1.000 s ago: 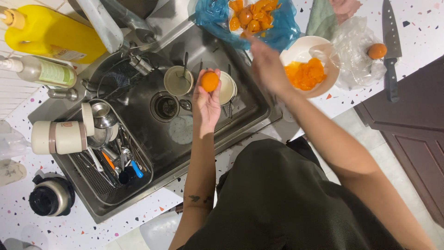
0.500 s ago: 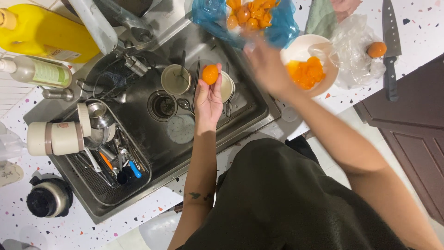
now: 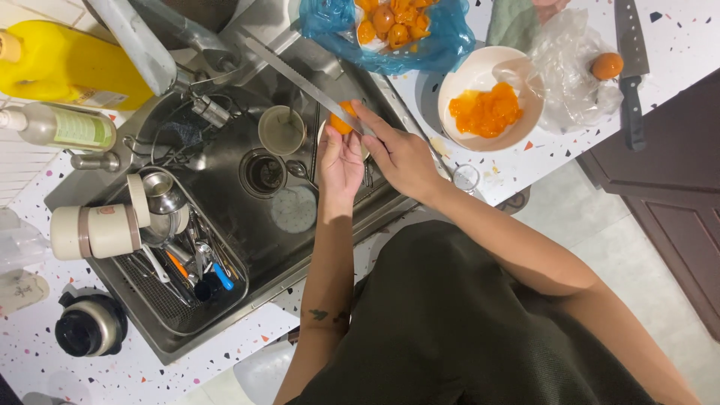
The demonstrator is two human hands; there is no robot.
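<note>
Cutting step: left hand (image 3: 341,161) clamps orange fruit (image 3: 342,120) over sink (image 3: 225,157), right hand (image 3: 401,154) grips long knife (image 3: 307,86) against it; white bowl (image 3: 469,79) at 2 o'clock likely receives flesh.

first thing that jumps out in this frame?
The two hands over the sink: the left hand holds a small orange fruit while the right hand lays a long knife against it. Next, the white bowl of orange pulp on the counter to the right, and the blue bag of more fruit at the top edge.
</note>
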